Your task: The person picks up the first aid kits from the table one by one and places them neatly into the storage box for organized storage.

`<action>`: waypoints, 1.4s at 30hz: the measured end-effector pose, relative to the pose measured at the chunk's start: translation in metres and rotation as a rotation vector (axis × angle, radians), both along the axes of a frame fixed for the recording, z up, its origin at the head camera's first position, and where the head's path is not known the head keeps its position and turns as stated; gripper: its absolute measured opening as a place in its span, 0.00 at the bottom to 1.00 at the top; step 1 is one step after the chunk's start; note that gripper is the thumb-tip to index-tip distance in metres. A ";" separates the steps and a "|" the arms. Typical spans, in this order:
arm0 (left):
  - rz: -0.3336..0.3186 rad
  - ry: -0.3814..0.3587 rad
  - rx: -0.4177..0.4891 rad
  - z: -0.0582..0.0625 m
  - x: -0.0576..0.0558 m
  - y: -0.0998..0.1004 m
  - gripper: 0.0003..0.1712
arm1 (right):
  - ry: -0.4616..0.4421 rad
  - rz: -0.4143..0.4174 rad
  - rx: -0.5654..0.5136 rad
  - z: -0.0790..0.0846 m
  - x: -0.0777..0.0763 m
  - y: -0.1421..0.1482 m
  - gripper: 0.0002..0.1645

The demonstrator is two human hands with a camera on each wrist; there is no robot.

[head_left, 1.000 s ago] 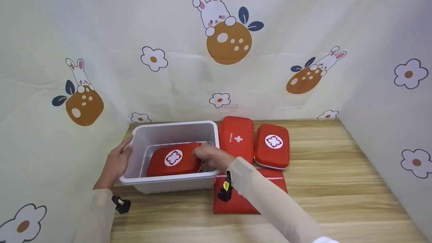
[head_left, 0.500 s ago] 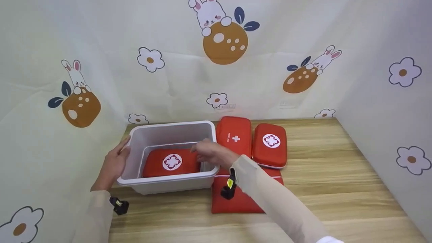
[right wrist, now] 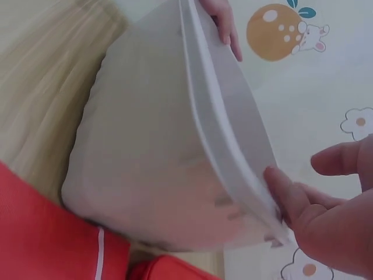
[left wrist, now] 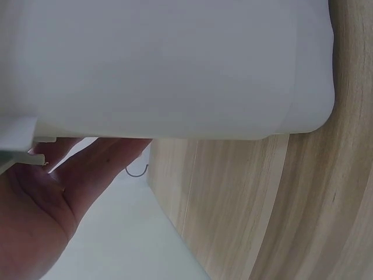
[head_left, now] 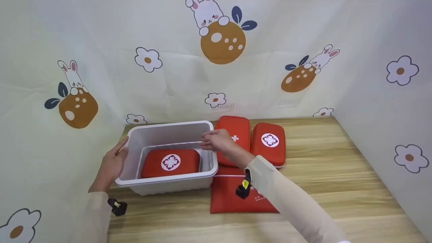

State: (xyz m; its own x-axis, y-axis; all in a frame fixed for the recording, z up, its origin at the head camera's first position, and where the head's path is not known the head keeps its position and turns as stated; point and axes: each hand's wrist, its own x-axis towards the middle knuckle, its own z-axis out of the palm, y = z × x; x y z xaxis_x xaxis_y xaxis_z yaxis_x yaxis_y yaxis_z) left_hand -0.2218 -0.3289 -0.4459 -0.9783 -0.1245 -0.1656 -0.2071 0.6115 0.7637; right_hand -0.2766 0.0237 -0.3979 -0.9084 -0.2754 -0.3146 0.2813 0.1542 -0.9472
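Note:
A light grey plastic bin (head_left: 172,185) stands on the left of the table, and a red first-aid case (head_left: 184,162) with a round white emblem lies inside it. My left hand (head_left: 113,163) rests against the bin's left rim; in the left wrist view its fingers (left wrist: 96,169) look straight along the outside of the wall. Over the right rim is my right hand (head_left: 217,140), fingers loosely bent and holding nothing. In the right wrist view the right hand (right wrist: 332,216) has its fingertips close to the rim; whether they touch cannot be told.
Right of the bin lie a red first-aid case with a white cross (head_left: 235,138), partly behind the right hand, and another red case (head_left: 270,152) with a round emblem. A flat red pouch (head_left: 226,199) lies in front. Patterned cloth (head_left: 175,84) walls surround the wooden table (head_left: 337,189).
My right hand has let go of the first-aid case in the bin and moved up and right to the rim. The case now lies flat. My left hand keeps its place on the bin.

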 end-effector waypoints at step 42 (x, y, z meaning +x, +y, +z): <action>-0.019 -0.011 -0.026 -0.001 -0.001 -0.001 0.32 | 0.274 -0.586 0.652 -0.101 0.003 0.167 0.42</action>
